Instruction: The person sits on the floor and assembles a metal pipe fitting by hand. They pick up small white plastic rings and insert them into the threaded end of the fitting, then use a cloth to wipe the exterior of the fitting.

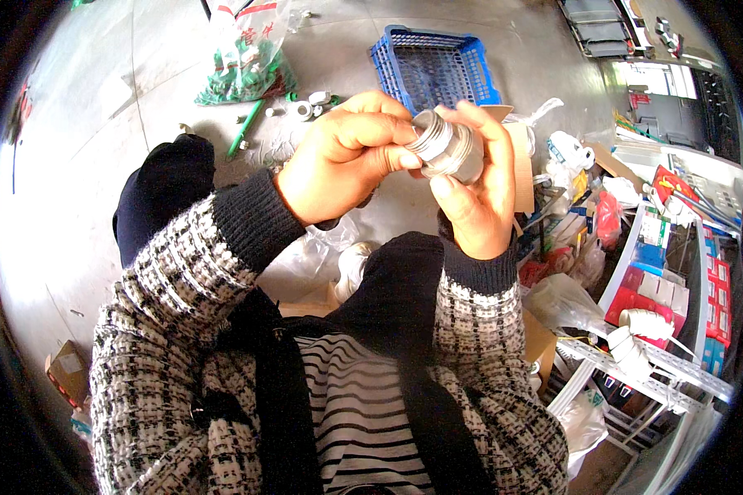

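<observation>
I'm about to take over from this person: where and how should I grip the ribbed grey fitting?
Probably across its rounded middle, from above. The left hand pinches the left end of the ribbed grey fitting and the right hand curls around its right side, while the middle faces up uncovered.

A silvery-grey threaded pipe fitting [449,148], short and cylindrical with ridged threads and a paler middle, sits tilted in the air between left hand [351,153] and right hand [489,190], one end toward upper left.
</observation>
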Tool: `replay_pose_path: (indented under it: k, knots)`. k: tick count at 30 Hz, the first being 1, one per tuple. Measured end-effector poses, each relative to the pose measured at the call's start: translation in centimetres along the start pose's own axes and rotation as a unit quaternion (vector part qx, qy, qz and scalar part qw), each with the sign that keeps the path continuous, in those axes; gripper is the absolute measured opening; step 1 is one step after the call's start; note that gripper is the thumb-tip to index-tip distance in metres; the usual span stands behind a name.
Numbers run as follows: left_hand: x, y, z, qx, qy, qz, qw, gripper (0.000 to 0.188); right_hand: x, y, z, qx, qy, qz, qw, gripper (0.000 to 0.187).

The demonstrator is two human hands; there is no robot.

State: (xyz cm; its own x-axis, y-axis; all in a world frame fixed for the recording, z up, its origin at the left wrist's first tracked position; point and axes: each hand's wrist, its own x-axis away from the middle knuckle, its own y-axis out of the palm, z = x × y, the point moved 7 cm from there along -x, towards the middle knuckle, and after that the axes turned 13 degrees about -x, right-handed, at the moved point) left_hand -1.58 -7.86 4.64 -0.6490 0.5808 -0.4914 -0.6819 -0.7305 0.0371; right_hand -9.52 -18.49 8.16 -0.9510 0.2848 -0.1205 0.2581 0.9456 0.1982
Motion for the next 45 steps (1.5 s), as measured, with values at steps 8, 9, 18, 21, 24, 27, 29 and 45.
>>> replay_pose_path:
  k: [8, 9, 18, 21, 24, 27, 29, 45]
  knots:
    - [-0.1, 0.1, -0.4, -0.030, -0.049, 0.009, 0.998, 0.019, 0.3, -0.4, -0.8, 0.074, -0.064, 0.041, 0.994, 0.057]
    - [-0.1, 0.1, -0.3, -0.028, -0.074, -0.001, 0.997, 0.019, 0.4, -0.2, -1.1, 0.088, -0.075, 0.046, 0.992, 0.057]
    - [-0.1, -0.1, -0.3, 0.002, -0.108, -0.029, 0.994, 0.015, 0.4, -0.4, -2.1, 0.215, -0.198, 0.054, 0.955, 0.053]
    - [0.1, 0.0, -0.2, 0.005, -0.135, -0.056, 0.989, 0.014, 0.4, -0.2, -2.2, 0.233, -0.209, 0.049, 0.948, 0.052]
    - [0.1, 0.3, -0.2, 0.033, -0.162, -0.067, 0.984, 0.012, 0.5, -0.1, -2.2, 0.253, -0.221, 0.040, 0.941, 0.052]
    - [0.1, 0.4, -0.4, 0.047, -0.136, -0.049, 0.988, 0.012, 0.3, 0.0, -2.1, 0.268, -0.215, 0.021, 0.939, 0.054]
    - [0.0, 0.2, -0.3, 0.063, -0.107, -0.024, 0.992, 0.013, 0.0, 0.1, -1.7, 0.218, -0.179, 0.022, 0.959, 0.057]
    - [0.0, 0.4, -0.4, 0.052, -0.163, -0.052, 0.984, 0.014, 0.3, -0.5, -1.8, 0.189, -0.195, 0.037, 0.962, 0.051]
